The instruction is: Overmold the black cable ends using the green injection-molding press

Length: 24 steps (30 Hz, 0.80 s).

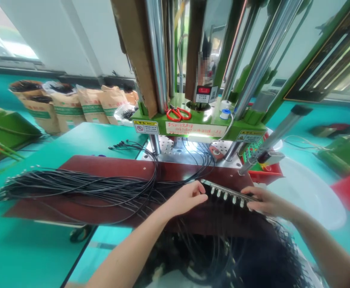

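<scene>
A narrow metal bar (223, 189) with a row of several silver cable ends along its near side lies tilted across the front of the brown board (85, 164). My right hand (266, 203) grips the bar's right end between thumb and fingers. By its left end, my left hand (187, 197) has its fingers curled toward the thumb; what they hold, if anything, I cannot make out. A thick bundle of black cables (97, 186) stretches leftward over the board. More dark cables (217, 252) hang below my hands, in shadow.
Ahead stands a green press (160, 118) with steel columns and a perforated metal plate (169, 146). Red-handled scissors (178, 115) and a blue-white spool (225, 114) rest on it. A red bin (266, 176) is at right; paper sacks (68, 110) stand back left.
</scene>
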Each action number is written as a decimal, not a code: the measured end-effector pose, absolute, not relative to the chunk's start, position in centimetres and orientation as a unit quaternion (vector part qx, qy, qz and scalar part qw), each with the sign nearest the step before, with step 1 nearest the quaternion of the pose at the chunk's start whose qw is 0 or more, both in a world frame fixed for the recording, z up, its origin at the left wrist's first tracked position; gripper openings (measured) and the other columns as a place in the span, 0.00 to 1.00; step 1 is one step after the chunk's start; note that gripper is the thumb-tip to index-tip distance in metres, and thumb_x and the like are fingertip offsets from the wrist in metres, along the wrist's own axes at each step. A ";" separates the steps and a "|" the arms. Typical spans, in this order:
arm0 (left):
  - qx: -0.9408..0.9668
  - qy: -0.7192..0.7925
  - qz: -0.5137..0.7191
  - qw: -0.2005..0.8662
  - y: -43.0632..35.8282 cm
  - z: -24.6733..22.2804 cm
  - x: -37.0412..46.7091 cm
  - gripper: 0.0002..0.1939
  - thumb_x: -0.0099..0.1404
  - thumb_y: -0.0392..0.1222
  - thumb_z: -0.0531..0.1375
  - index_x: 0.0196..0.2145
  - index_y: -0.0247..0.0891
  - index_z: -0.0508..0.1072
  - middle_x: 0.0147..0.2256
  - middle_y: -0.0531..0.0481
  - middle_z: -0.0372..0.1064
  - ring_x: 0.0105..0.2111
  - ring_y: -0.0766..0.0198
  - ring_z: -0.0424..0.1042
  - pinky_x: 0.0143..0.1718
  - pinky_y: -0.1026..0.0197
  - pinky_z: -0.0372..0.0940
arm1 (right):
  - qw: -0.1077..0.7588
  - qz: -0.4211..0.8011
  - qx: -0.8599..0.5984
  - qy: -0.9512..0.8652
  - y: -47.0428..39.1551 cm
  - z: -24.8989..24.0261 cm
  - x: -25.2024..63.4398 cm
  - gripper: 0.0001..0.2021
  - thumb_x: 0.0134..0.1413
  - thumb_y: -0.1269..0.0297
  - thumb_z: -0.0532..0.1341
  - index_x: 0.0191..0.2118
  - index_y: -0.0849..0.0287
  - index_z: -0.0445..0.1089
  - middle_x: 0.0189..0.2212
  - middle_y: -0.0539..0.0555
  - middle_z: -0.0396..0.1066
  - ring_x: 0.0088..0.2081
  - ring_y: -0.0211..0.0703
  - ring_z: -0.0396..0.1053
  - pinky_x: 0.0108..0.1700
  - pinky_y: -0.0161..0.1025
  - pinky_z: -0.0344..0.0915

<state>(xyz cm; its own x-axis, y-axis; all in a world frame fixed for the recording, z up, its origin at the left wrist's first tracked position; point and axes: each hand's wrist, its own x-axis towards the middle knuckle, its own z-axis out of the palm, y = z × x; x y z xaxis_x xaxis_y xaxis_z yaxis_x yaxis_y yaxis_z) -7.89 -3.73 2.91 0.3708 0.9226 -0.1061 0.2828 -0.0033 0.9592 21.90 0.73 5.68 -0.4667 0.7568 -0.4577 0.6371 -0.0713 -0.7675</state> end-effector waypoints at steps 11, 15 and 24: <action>0.607 0.549 0.438 0.371 1.7 2.4 -10.9 0.07 0.57 0.42 0.53 0.26 0.36 0.63 0.21 0.56 0.58 0.23 0.69 0.57 0.26 0.66 0.53 | 0.072 0.321 -0.421 -0.845 7.7 4.9 15.4 0.08 0.42 0.69 0.57 0.28 0.59 0.73 0.29 0.53 0.67 0.34 0.44 0.65 0.37 0.38 0.62; 0.640 0.582 0.419 0.276 2.5 0.9 -10.4 0.06 0.58 0.40 0.52 0.27 0.37 0.65 0.27 0.52 0.63 0.31 0.65 0.60 0.34 0.62 0.55 | 0.049 0.291 -0.434 -0.851 8.6 4.6 15.2 0.08 0.41 0.69 0.58 0.29 0.59 0.72 0.29 0.54 0.69 0.33 0.44 0.66 0.37 0.39 0.63; 0.701 0.604 0.331 0.187 1.5 0.2 -9.2 0.11 0.63 0.47 0.50 0.31 0.39 0.66 0.34 0.50 0.65 0.38 0.60 0.60 0.38 0.58 0.54 | 0.295 0.168 -0.499 -0.797 17.3 4.7 7.3 0.13 0.54 0.62 0.55 0.43 0.62 0.67 0.41 0.58 0.69 0.42 0.48 0.66 0.44 0.45 0.63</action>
<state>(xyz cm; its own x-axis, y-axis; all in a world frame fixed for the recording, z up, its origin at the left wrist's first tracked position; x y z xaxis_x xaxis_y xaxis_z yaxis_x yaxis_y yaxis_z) -9.16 1.53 0.15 0.0521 0.9697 0.2387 0.7226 -0.2015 0.6612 7.25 17.29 4.66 -0.3281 0.8948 0.3028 0.6971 0.4457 -0.5617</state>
